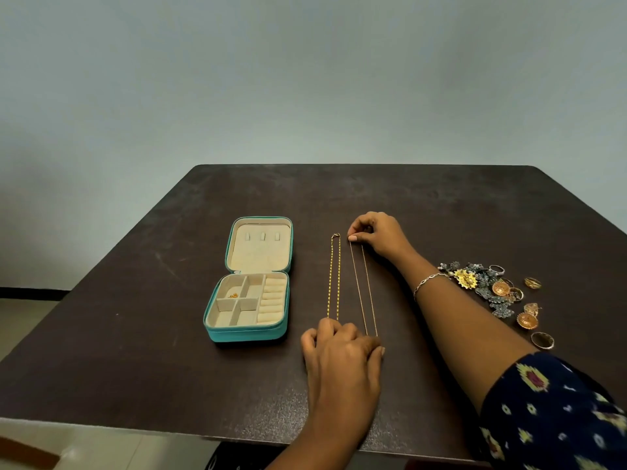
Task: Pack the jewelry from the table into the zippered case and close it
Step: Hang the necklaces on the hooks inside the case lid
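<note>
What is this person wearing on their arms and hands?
The right arm has a dark navy sleeve printed with yellow and magenta motifs and a slim silver bracelet at the wrist. The right hand and left hand show no rings; no left sleeve is in view.

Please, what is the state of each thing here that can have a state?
zippered case: open, lid laid back.
thin chain: stretched straight.
yellow chain: lying straight, doubled.
right hand: pinches thin chain's far end.
left hand: covers both chains' near ends; grip hidden.
earrings and rings: loose heap, unpacked.
</note>
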{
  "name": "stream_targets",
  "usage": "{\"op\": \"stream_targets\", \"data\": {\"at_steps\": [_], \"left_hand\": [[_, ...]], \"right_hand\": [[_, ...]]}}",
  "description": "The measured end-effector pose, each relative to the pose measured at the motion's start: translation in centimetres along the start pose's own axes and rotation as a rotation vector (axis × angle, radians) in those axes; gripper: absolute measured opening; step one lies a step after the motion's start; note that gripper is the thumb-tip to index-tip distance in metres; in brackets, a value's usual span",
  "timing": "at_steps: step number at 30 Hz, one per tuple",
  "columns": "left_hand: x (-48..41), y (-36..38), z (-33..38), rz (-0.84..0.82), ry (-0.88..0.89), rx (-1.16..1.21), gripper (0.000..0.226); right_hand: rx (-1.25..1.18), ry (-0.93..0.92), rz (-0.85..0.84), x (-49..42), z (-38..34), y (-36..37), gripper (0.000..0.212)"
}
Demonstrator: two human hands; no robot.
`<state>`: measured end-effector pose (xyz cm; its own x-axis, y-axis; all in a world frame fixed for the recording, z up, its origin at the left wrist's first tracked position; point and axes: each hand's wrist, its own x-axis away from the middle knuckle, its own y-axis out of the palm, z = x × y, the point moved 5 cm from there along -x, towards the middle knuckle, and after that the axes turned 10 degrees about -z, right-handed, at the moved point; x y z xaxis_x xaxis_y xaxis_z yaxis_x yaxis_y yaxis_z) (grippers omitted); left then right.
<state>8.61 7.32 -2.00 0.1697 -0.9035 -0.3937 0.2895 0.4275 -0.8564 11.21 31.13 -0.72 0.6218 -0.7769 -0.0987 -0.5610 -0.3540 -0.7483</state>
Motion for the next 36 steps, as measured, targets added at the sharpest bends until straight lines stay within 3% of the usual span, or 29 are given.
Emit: {"op": "stream_targets", "data": {"at_steps": [8, 14, 19, 27, 30, 33, 36], "left_hand": [[0.1, 0.1, -0.2, -0.028, -0.004, 0.005, 0.031], [0.2, -1.1, -0.7, 0.115, -0.077, 0.249, 0.024], [0.3, -2.1, -1.1, 0.113, -0.194, 0.421, 0.039], [-0.3, -5.9, -2.7, 0.156, -0.003, 0.544, 0.033], [-0.9, -9.0, -5.7, 0.238, 0.040, 0.425, 0.028], [-0.9, -10.5, -9.8, 0.244, -0.033, 0.289, 0.022], [-0.2, -10.3, -13.5, 0.225, -0.206, 0.375, 0.015]], "right_hand": [[-0.061, 0.000, 0.017, 0.0, 0.4, 0.0, 0.008], [-0.274, 0.015, 0.110, 0.8, 0.6, -0.6, 0.014], [-0.304, 0.043, 0.153, 2.2, 0.4, -0.7, 0.015], [-0.287, 0.084, 0.210, 6.2, 0.3, -0.4, 0.014], [-0.302, 0.099, 0.213, 7.6, 0.5, -0.3, 0.013], [-0.325, 0.095, 0.216, 8.6, 0.6, -0.3, 0.012], [-0.415, 0.115, 0.226, 9.4, 0.2, -0.2, 0.015]]}}
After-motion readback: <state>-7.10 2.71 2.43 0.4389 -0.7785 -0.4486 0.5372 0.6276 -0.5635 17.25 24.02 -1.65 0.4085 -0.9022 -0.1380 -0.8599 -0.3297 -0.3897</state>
